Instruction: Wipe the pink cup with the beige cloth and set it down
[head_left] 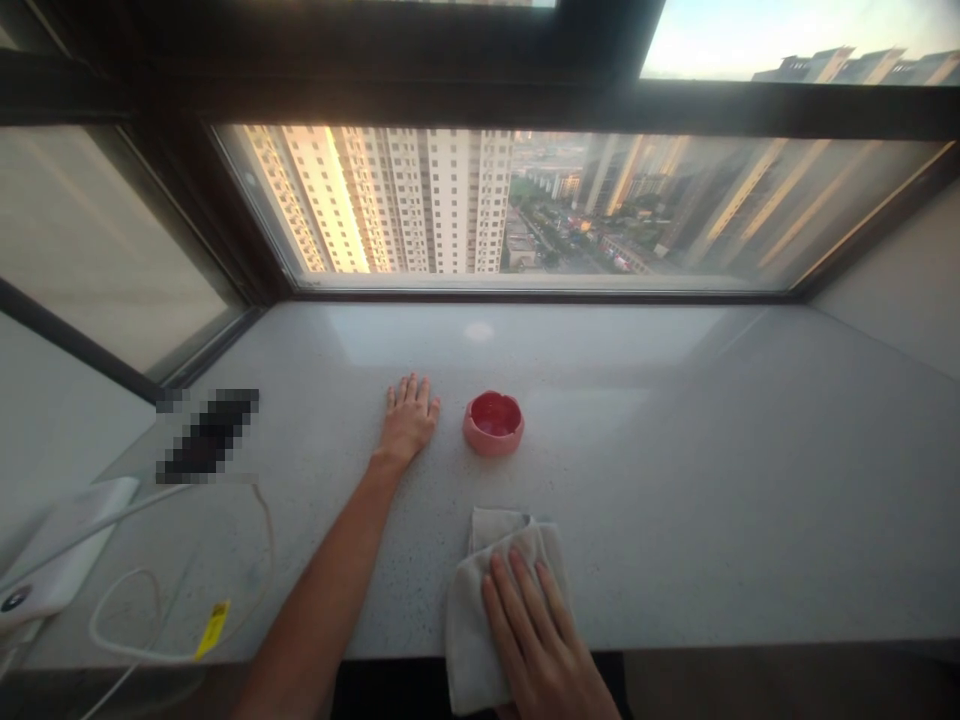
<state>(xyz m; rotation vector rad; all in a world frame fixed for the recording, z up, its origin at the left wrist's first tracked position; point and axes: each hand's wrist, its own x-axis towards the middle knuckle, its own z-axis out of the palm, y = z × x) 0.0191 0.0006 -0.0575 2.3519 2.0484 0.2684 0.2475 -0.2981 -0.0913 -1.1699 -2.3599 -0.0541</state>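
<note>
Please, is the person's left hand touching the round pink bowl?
Apart. The head view plainly shows a strip of speckled pale-grey windowsill between the left hand and the round pink bowl.

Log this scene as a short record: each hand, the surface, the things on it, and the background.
Left hand: flat, palm down on the pale speckled sill
Right hand: fingers extended over a folded light-grey cloth
Cloth position: partly on the sill, reaching past its near edge
Between hands and window: small round pinkish-red bowl with notched rim, right of the left hand, not touching it
Far left: white cable with yellow tag
Background: dark-framed window, tall buildings outside
</note>
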